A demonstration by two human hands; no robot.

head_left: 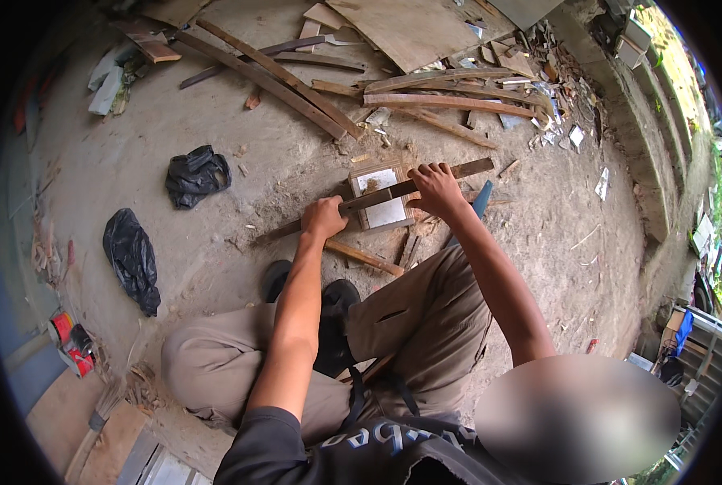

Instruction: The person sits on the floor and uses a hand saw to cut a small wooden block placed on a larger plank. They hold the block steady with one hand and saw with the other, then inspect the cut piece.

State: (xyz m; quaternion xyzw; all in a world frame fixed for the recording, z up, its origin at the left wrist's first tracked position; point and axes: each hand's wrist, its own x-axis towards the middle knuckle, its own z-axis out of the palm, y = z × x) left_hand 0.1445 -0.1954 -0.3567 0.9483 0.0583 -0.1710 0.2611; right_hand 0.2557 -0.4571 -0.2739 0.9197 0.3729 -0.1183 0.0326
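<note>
Grips (324, 217) (437, 191) hold wooden strip (371, 201) near 2 black bags (198, 178) (130, 260).

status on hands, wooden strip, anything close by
Left hand, right hand: both gripping wooden strip. Strip crosses over block. Wooden handle lies close, on the person's side.

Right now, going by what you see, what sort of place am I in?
Probably a makeshift woodworking spot, outdoors or open-sided: you're gripping a wooden bar, long wooden strips lie on the dusty ground beyond it, and daylit greenery shows at the far right.
</note>
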